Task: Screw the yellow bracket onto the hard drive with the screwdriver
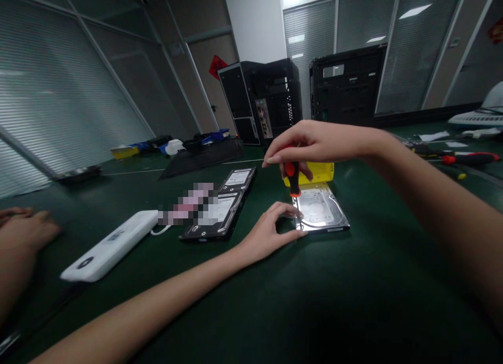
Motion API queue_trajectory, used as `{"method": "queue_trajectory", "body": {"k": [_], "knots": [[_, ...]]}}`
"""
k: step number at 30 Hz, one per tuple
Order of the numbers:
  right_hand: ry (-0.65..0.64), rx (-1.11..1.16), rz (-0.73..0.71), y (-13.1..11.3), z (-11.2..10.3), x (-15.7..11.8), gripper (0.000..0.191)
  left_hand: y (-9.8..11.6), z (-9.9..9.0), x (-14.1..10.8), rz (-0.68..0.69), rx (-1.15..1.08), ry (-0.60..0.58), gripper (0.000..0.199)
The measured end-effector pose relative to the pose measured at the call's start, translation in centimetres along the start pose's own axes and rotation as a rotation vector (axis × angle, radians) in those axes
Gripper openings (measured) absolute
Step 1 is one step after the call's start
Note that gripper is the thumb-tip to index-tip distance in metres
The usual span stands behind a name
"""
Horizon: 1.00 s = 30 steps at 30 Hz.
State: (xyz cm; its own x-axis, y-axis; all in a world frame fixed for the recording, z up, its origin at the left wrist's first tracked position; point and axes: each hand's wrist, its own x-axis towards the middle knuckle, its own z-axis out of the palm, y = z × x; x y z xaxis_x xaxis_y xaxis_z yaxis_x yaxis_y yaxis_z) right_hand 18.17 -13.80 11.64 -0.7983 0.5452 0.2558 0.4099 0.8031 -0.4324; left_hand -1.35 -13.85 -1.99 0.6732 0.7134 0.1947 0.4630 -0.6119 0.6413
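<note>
Head view, from the left: another person's hand (33,229) rests on the dark green table (113,188), well to the left of the wearer's hands. Between it and the left hand (269,227) lie a white oblong device (112,247) and two dark hard drives (215,216), placed end to end. The left hand has its thumb and forefinger parted, their tips at the near left side of a silver hard drive (321,208) lying flat; whether they grip it I cannot tell. Above and beyond the left hand, the right hand (301,146) holds a red-and-black screwdriver (292,176) from above, nearly upright, its shaft reaching down to the drive's left side by the left fingertips. Just beyond the silver drive, below the right hand, sits something yellow (322,172). Well right of both hands lie red-handled tools (471,158).
</note>
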Motion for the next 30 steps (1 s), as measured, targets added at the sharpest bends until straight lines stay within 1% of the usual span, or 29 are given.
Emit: {"method": "queue_trajectory", "body": {"k": [3, 6, 8, 12, 14, 18, 20, 22, 26, 30], "knots": [[0.001, -0.026, 0.021, -0.1, 0.4, 0.2, 0.037, 0.1, 0.0, 0.0, 0.004, -0.001, -0.006, 0.037], [0.037, -0.046, 0.091, -0.4, 0.8, 0.3, 0.043, 0.2, 0.0, -0.1, 0.015, -0.004, -0.009, 0.037], [0.048, -0.051, 0.137, -0.6, 0.9, 0.3, 0.044, 0.2, 0.0, -0.1, 0.023, -0.006, -0.008, 0.037], [-0.018, -0.049, 0.185, -0.7, 0.6, 0.0, 0.033, 0.1, 0.1, -0.1, 0.024, -0.007, 0.0, 0.037], [-0.035, -0.06, 0.207, -0.7, 0.3, -0.1, 0.031, 0.0, 0.1, -0.1, 0.018, -0.004, 0.0, 0.037], [0.004, -0.151, 0.203, -0.8, 0.1, -0.2, 0.039, 0.0, 0.0, 0.0, 0.016, -0.001, -0.012, 0.037], [0.009, -0.157, 0.23, -0.9, 0.1, -0.2, 0.044, 0.0, 0.0, 0.0, 0.021, 0.0, -0.012, 0.036], [-0.007, -0.137, 0.259, -1.1, 0.0, -0.3, 0.046, -0.1, 0.0, 0.1, 0.024, -0.001, -0.012, 0.036], [-0.043, -0.126, 0.236, -1.2, -0.3, -0.4, 0.043, -0.2, 0.1, 0.1, 0.033, -0.012, -0.01, 0.035], [-0.049, -0.159, 0.267, -0.8, -0.5, -0.6, 0.048, -0.2, 0.2, 0.1, 0.032, -0.005, -0.011, 0.036]]}}
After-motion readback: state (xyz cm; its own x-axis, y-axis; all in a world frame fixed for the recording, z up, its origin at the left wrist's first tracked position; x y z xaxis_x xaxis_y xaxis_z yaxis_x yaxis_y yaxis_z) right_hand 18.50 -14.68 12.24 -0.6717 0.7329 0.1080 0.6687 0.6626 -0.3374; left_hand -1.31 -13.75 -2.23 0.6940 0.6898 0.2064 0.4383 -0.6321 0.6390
